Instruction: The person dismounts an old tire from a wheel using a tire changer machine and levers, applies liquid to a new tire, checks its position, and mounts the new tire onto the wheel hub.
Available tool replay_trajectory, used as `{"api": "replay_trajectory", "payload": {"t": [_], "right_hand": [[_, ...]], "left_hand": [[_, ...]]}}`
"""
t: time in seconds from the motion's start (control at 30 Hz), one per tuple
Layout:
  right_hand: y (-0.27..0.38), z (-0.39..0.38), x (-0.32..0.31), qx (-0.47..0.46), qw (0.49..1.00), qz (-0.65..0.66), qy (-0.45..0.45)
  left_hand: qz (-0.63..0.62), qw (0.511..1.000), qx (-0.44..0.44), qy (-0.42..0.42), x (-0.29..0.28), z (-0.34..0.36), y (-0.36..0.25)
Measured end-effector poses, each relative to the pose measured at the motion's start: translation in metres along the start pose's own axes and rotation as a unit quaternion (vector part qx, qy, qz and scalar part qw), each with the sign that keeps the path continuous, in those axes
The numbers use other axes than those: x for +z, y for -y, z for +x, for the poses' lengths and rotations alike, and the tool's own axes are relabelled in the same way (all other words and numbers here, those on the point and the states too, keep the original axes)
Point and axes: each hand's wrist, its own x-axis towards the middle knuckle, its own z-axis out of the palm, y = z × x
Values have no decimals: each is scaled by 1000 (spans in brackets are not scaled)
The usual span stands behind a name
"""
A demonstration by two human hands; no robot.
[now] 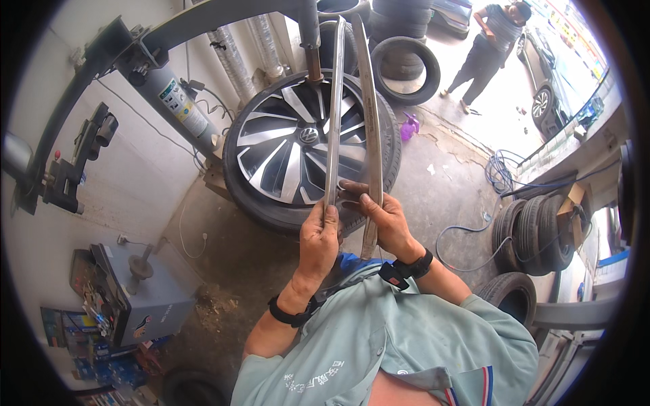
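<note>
In my left hand [319, 237] is a long, narrow, silvery metal bar [334, 115], its lower end inside my closed fingers. My right hand [389, 223] grips a second long flat bar [372, 128], duller and wider, whose lower end sticks out below the hand. Both bars point away from me, side by side, with their far ends close together. Beneath them lies a car wheel [294, 162], a black and silver alloy rim with a tyre [261, 206] around it. A vertical post [310, 30] of the tyre machine comes down at the wheel's far edge.
A grey machine cabinet [152, 298] stands at the left. Several tyres [535, 233] stand at the right, and a loose tyre [406, 95] leans at the back. A purple spray bottle [409, 127] and blue hose [501, 172] lie beyond. Another person [491, 47] stands outside near a car [542, 95].
</note>
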Motion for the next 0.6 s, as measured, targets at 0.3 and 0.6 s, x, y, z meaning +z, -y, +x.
{"api": "replay_trajectory", "payload": {"t": [0.3, 0.6], "right_hand": [[-9, -8, 3, 21, 998, -59, -9], [-11, -34, -27, -5, 994, -92, -55]], "left_hand": [[325, 908, 263, -37, 24, -15, 17], [400, 865, 303, -15, 31, -20, 25]]}}
